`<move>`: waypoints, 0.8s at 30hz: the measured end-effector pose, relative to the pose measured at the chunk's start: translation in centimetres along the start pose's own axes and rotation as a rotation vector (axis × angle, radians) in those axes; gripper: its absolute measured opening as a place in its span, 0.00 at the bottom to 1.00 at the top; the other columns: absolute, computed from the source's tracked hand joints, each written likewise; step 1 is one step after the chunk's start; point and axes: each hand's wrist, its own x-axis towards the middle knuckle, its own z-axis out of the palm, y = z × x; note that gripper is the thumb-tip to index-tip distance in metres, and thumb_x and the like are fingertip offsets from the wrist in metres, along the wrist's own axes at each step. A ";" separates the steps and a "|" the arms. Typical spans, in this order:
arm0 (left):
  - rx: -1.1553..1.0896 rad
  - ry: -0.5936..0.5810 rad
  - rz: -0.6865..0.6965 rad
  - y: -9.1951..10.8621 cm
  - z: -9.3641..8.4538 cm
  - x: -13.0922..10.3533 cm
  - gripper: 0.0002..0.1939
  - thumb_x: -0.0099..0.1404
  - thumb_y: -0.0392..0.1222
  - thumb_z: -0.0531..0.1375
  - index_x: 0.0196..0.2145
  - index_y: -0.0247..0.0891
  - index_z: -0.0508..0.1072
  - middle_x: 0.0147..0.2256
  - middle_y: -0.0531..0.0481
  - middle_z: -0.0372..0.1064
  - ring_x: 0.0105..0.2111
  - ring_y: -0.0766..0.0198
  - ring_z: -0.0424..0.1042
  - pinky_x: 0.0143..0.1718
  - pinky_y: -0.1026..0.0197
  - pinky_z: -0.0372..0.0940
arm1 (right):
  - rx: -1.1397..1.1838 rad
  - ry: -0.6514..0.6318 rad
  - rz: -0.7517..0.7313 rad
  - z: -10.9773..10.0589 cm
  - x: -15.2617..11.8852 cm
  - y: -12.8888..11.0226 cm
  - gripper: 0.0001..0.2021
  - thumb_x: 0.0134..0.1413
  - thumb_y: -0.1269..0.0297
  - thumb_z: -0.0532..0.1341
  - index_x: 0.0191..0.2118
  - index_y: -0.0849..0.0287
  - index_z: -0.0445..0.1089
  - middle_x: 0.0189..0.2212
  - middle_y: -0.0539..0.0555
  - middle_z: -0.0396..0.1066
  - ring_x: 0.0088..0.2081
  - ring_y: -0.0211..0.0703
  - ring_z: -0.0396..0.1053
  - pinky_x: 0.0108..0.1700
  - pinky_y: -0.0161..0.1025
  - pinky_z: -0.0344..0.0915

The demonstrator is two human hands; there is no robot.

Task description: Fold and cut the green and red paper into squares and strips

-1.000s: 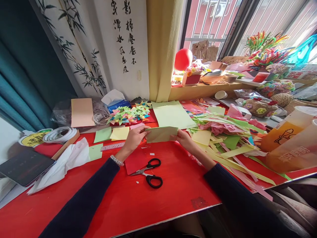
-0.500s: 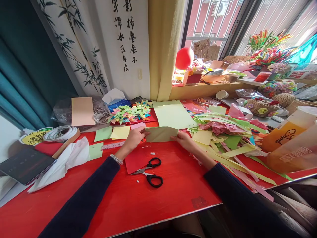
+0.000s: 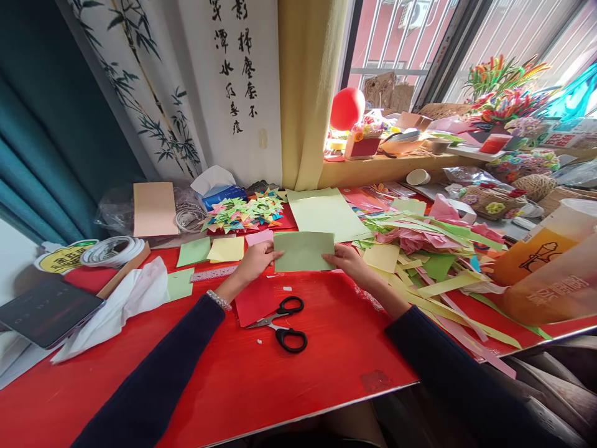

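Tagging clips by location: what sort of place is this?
Likely a paper-craft corner by a window: scissors on a red table, a pile of paper strips, and a green sheet held by the left hand and right hand.

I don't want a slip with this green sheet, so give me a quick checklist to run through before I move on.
1. Left end held: ok, the left hand grips the green sheet there.
2. Right end held: ok, the right hand grips it.
3. Single layer or folded: cannot tell from this view.
4. Near side of the table free of tools: not ok, the scissors lie there.
5. Scissors off other paper: not ok, their blades overlap the red paper.
6. Ruler in sight: ok, the ruler lies beside the left hand.
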 end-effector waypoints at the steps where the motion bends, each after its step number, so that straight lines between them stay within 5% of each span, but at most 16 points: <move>1: -0.020 -0.021 -0.008 0.1 0.0 0.0 0.17 0.52 0.53 0.59 0.31 0.34 0.69 0.23 0.53 0.65 0.19 0.71 0.58 0.21 0.67 0.55 | 0.043 -0.014 0.034 -0.1 -0.1 -0.2 0.16 0.49 0.59 0.58 0.43 0.60 0.69 0.37 0.53 0.72 0.34 0.42 0.69 0.35 0.39 0.68; 7: -0.121 0.025 -0.051 0.4 -0.1 -0.3 0.16 0.53 0.53 0.59 0.28 0.35 0.67 0.15 0.59 0.54 0.14 0.74 0.53 0.15 0.69 0.47 | 0.160 -0.063 0.159 -0.3 -0.4 -1.3 0.16 0.45 0.61 0.62 0.41 0.61 0.70 0.36 0.55 0.72 0.30 0.40 0.68 0.27 0.35 0.70; 11: -0.187 0.117 -0.064 0.6 0.0 -0.4 0.16 0.56 0.51 0.57 0.35 0.36 0.70 0.11 0.59 0.54 0.12 0.73 0.51 0.13 0.69 0.45 | 0.204 -0.158 0.188 -0.1 -0.6 -1.7 0.16 0.46 0.63 0.62 0.42 0.61 0.70 0.38 0.55 0.72 0.34 0.42 0.70 0.29 0.36 0.71; 14: -0.191 0.092 -0.079 1.1 -0.5 -0.2 0.16 0.56 0.51 0.57 0.35 0.35 0.71 0.12 0.57 0.57 0.12 0.72 0.54 0.13 0.69 0.48 | 0.241 -0.108 0.216 -0.2 -0.5 -1.5 0.16 0.45 0.65 0.63 0.43 0.60 0.70 0.38 0.55 0.72 0.34 0.41 0.70 0.29 0.34 0.71; 17: 0.018 -0.005 -0.107 2.2 -2.2 -0.2 0.16 0.54 0.52 0.58 0.31 0.37 0.71 0.14 0.55 0.61 0.13 0.69 0.58 0.15 0.67 0.51 | 0.273 0.007 0.219 -0.6 -0.3 -1.2 0.16 0.44 0.66 0.63 0.42 0.60 0.71 0.39 0.55 0.72 0.34 0.40 0.71 0.30 0.32 0.72; 21: 0.600 -0.241 -0.190 3.7 -4.9 -2.3 0.14 0.45 0.53 0.63 0.18 0.39 0.69 0.17 0.52 0.64 0.17 0.65 0.60 0.19 0.65 0.49 | 0.308 0.073 0.214 -0.8 -0.3 -0.9 0.16 0.44 0.67 0.64 0.43 0.60 0.70 0.41 0.55 0.71 0.34 0.41 0.71 0.30 0.33 0.72; 24: 0.809 -0.228 -0.298 3.2 -5.5 -5.2 0.18 0.37 0.53 0.66 0.13 0.41 0.63 0.14 0.53 0.59 0.16 0.64 0.57 0.19 0.64 0.45 | 0.327 0.075 0.221 -0.4 -0.3 -1.0 0.17 0.44 0.67 0.64 0.43 0.60 0.70 0.40 0.55 0.71 0.33 0.40 0.71 0.29 0.32 0.73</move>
